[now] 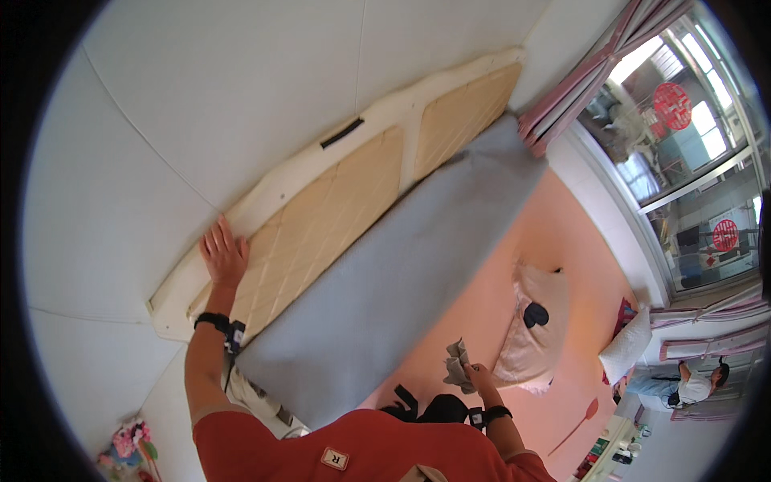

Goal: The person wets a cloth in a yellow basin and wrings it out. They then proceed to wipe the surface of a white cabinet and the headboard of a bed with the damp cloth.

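My left hand [223, 254] lies with spread fingers on the cream rim near the left end of a padded headboard [337, 193], holding nothing. In my right hand [479, 378] is a crumpled grey-beige cloth [458, 367], held above the pink bed sheet [440, 328]. A grey-blue cover or pad [385, 274] runs along the foot of the headboard, between it and the pink sheet. On the headboard's top rim is a short black strip [342, 133]. Right of the cloth lies a pale pink pillow [536, 331] with a dark heart on it.
A white quilted cushion [626, 346] and a pink fly swatter [587, 416] are at the right. Beyond the bed stand a window [692, 175] with pink curtains [572, 90] and a shelf [608, 446] with small items. Another person [696, 385] is at the far right. Artificial flowers [129, 443] stand lower left.
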`<move>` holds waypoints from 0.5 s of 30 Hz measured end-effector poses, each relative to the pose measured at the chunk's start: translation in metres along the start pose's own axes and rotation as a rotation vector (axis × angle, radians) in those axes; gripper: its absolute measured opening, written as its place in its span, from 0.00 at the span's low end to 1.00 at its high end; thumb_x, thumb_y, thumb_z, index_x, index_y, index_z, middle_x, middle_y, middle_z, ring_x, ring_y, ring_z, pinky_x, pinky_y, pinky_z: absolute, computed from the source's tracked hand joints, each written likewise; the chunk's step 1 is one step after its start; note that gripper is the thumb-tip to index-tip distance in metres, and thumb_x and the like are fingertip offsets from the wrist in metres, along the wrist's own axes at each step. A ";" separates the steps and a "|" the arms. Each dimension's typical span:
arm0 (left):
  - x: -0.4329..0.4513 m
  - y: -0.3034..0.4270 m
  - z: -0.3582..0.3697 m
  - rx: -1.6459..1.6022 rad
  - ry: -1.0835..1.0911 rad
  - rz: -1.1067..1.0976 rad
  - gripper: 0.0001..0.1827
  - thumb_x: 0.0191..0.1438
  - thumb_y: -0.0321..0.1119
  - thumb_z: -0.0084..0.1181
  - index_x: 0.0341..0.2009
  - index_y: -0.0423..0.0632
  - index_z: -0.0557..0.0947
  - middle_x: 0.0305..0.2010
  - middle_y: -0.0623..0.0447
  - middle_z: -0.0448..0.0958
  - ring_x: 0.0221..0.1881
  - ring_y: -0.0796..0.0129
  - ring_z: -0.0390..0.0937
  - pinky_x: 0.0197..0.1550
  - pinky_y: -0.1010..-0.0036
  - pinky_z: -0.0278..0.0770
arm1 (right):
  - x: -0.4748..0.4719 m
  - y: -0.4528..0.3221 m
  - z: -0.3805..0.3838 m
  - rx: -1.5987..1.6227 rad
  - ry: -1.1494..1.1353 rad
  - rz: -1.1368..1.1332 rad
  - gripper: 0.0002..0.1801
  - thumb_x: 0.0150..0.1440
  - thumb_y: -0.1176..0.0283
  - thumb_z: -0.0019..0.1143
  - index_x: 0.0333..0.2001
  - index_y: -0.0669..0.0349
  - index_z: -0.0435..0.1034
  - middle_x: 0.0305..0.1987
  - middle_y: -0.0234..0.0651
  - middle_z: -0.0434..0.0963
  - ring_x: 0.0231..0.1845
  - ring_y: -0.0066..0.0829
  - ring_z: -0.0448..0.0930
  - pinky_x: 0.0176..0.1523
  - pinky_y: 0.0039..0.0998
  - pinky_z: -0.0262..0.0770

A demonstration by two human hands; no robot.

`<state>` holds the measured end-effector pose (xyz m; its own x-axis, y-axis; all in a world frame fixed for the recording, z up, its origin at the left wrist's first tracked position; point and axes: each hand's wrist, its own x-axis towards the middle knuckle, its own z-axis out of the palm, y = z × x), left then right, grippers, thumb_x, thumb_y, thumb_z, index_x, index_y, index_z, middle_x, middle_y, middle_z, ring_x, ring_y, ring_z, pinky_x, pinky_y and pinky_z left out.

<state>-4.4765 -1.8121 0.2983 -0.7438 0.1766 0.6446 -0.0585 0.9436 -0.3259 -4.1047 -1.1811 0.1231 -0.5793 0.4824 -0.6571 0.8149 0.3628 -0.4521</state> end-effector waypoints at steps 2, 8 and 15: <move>0.002 0.002 0.008 -0.006 0.042 0.008 0.37 0.57 0.47 0.52 0.65 0.35 0.67 0.58 0.39 0.72 0.56 0.48 0.69 0.62 0.52 0.64 | -0.005 -0.056 -0.019 -0.031 0.035 -0.043 0.28 0.58 0.52 0.61 0.44 0.71 0.75 0.38 0.43 0.82 0.39 0.33 0.81 0.41 0.34 0.77; 0.012 0.002 0.017 -0.102 -0.022 0.008 0.38 0.54 0.45 0.54 0.65 0.34 0.65 0.58 0.37 0.70 0.58 0.46 0.67 0.64 0.49 0.61 | 0.085 -0.093 0.001 0.028 -0.111 -0.178 0.27 0.57 0.52 0.60 0.46 0.67 0.77 0.38 0.44 0.82 0.40 0.34 0.82 0.43 0.34 0.78; 0.008 0.010 0.023 -0.075 0.025 0.015 0.33 0.54 0.44 0.52 0.60 0.33 0.71 0.53 0.35 0.73 0.53 0.43 0.71 0.60 0.46 0.64 | 0.094 -0.423 -0.007 0.005 0.216 -0.755 0.26 0.57 0.54 0.61 0.49 0.66 0.71 0.45 0.52 0.79 0.44 0.48 0.80 0.49 0.43 0.74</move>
<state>-4.4985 -1.8076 0.2841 -0.7272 0.1972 0.6575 0.0036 0.9589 -0.2836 -4.5039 -1.2831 0.2567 -0.9673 0.2507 -0.0393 0.1985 0.6511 -0.7326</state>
